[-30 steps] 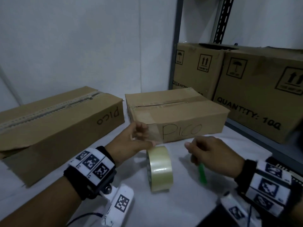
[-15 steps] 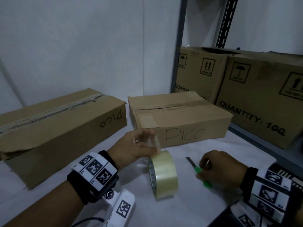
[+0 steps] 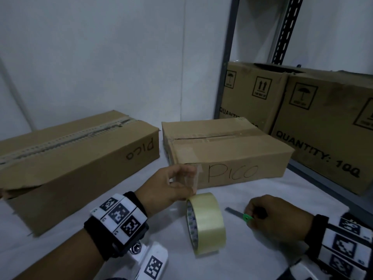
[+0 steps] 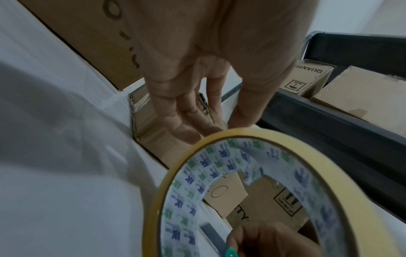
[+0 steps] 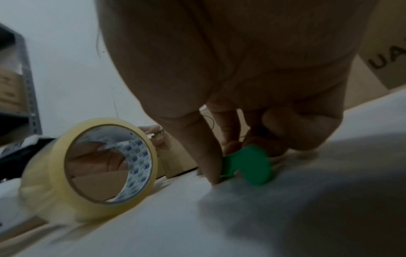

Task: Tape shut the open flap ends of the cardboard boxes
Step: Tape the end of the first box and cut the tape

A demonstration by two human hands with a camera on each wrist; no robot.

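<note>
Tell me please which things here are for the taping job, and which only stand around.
For the job:
- tape roll, free end pinched by left hand
- green-handled cutter, in right hand
- flat PICO box
- long PICO box

Standing around:
- QUANTITY cartons on metal shelf

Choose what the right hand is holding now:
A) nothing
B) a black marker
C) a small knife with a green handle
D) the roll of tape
C: the right hand curls around a small knife whose green handle and grey blade point toward the roll of tape standing on the table.
</note>
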